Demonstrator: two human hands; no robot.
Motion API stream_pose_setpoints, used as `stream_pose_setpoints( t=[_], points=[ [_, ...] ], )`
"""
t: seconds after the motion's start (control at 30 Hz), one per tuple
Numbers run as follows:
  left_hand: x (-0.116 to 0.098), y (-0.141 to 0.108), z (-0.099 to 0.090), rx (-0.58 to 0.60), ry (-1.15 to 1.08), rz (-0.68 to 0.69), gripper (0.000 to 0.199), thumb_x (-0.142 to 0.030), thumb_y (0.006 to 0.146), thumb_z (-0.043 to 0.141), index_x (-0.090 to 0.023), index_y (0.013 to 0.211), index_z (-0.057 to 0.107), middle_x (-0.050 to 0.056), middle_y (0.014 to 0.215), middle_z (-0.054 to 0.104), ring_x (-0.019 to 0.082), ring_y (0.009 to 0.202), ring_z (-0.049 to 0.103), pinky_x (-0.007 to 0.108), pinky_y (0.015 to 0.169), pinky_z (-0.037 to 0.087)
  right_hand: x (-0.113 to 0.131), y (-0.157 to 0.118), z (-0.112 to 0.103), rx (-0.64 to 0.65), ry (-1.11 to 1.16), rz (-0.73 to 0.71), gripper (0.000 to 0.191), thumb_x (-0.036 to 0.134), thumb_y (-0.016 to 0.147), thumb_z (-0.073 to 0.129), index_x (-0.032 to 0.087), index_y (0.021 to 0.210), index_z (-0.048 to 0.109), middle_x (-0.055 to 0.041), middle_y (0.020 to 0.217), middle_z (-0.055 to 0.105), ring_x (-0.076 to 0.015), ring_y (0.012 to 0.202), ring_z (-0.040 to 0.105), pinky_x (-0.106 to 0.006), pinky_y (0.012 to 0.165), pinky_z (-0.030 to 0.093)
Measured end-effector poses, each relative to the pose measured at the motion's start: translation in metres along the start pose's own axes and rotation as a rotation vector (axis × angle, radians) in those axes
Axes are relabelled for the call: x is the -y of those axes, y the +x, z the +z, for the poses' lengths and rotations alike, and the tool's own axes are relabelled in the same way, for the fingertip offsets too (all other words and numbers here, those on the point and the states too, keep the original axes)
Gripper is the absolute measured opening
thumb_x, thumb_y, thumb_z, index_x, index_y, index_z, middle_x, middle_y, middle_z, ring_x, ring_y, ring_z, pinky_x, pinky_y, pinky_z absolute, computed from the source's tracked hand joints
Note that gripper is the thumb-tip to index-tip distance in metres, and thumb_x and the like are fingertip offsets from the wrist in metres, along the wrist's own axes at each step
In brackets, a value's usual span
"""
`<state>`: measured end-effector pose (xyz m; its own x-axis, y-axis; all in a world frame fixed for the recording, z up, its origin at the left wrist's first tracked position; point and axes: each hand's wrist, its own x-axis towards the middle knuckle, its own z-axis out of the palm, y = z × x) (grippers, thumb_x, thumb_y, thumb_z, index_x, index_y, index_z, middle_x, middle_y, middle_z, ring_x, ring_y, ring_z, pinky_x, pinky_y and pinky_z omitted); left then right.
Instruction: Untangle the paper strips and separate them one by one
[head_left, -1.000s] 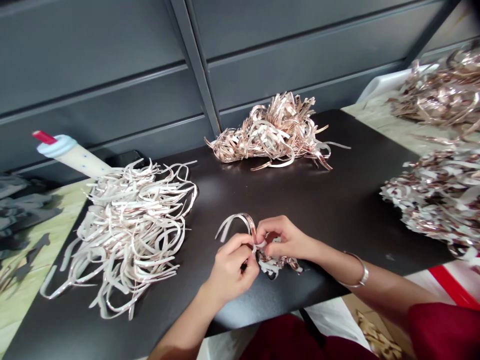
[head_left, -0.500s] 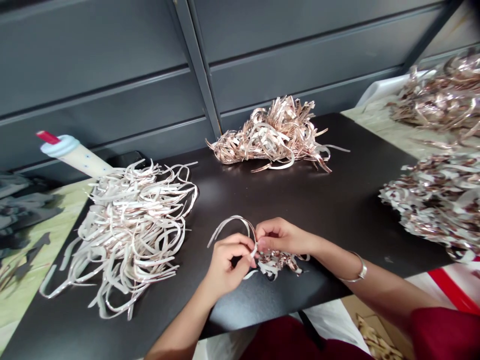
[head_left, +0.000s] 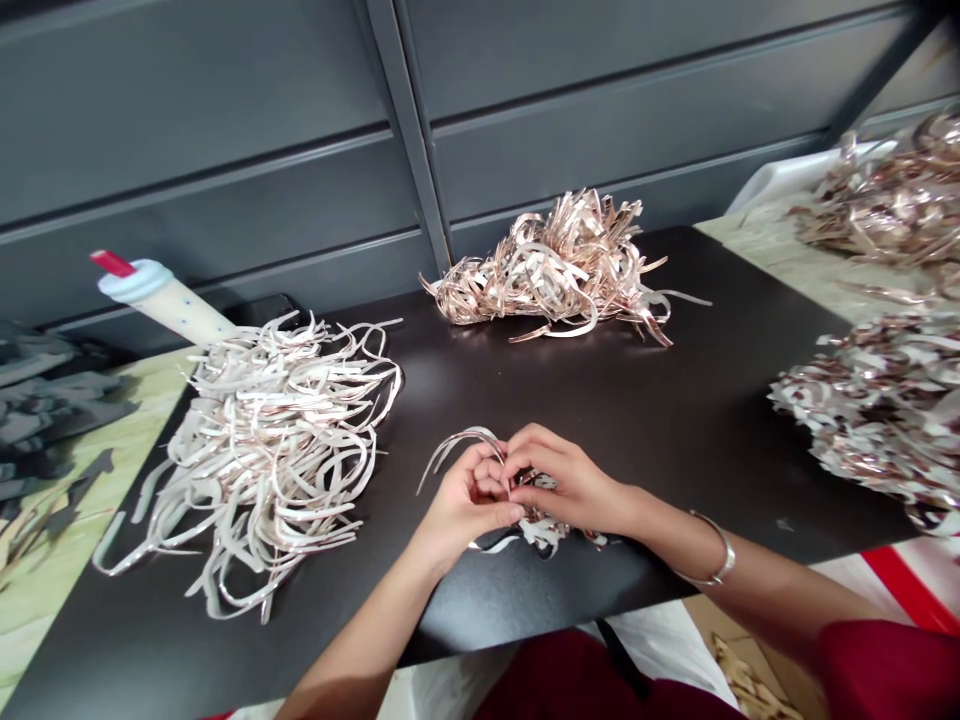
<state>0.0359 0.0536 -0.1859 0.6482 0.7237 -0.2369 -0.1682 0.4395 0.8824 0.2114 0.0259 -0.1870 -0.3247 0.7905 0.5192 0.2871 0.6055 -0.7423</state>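
My left hand and my right hand meet above the dark tabletop, fingertips pinched together on a thin white foil-backed strip. The strip arcs out to the left of my left hand. Under my right hand lies a small crumpled tangle of shiny strips, partly hidden by my fingers. A large heap of pale curled strips sits to the left, and a heap of copper-pink strips lies at the far side.
Heaps of shredded metallic strips lie at the right, with another beyond, beside a white tray. A white tube with a red tip stands behind the left heap. A grey panelled wall backs the table.
My hands have drawn closer together, with my left hand turned over the strip. The strip's loop has narrowed. The view has shifted slightly, so the heaps sit a little further right.
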Motion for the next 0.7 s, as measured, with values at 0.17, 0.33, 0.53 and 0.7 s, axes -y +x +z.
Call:
stream_pose_setpoints(
  t=[0.17,0.33,0.53,0.7],
  points=[
    [0.0,0.0,-0.002,-0.019,0.037,-0.002,0.06,-0.014,0.06,0.081,-0.019,0.111,0.05,-0.003,0.077,0.057,0.006,0.063,0.056,0.02,0.062,0.048,-0.001,-0.001,0.004,-0.008,-0.009,-0.039,0.011,0.026,0.089,0.054,0.019,0.097,0.058,-0.0101,0.101,0.061,-0.022,0.109,0.054,-0.037,0.089,0.048],
    [-0.003,-0.001,-0.004,-0.014,0.078,-0.025,0.061,-0.019,0.062,0.08,-0.02,0.115,0.048,-0.002,0.079,0.06,0.01,0.066,0.061,0.023,0.064,0.05,-0.002,-0.002,0.006,0.037,0.003,0.065,0.013,0.021,0.091,0.049,0.02,0.1,0.059,-0.0069,0.095,0.067,-0.018,0.094,0.062,-0.031,0.082,0.051],
    [-0.003,-0.002,-0.009,0.033,0.084,-0.041,0.056,-0.018,0.066,0.077,-0.018,0.114,0.048,-0.002,0.075,0.058,0.011,0.066,0.062,0.025,0.065,0.051,-0.002,-0.001,-0.004,0.1,-0.031,0.089,0.028,0.014,0.092,0.042,0.02,0.114,0.058,-0.0068,0.107,0.067,-0.0155,0.091,0.065,-0.027,0.08,0.051],
    [-0.005,-0.002,-0.011,0.103,0.132,-0.018,0.049,-0.018,0.071,0.073,-0.02,0.113,0.047,-0.003,0.079,0.054,0.009,0.065,0.061,0.023,0.065,0.05,-0.001,-0.003,-0.005,0.088,-0.068,0.079,0.029,0.018,0.091,0.047,0.019,0.119,0.054,-0.0103,0.112,0.065,-0.0194,0.1,0.062,-0.031,0.086,0.05]
  ],
)
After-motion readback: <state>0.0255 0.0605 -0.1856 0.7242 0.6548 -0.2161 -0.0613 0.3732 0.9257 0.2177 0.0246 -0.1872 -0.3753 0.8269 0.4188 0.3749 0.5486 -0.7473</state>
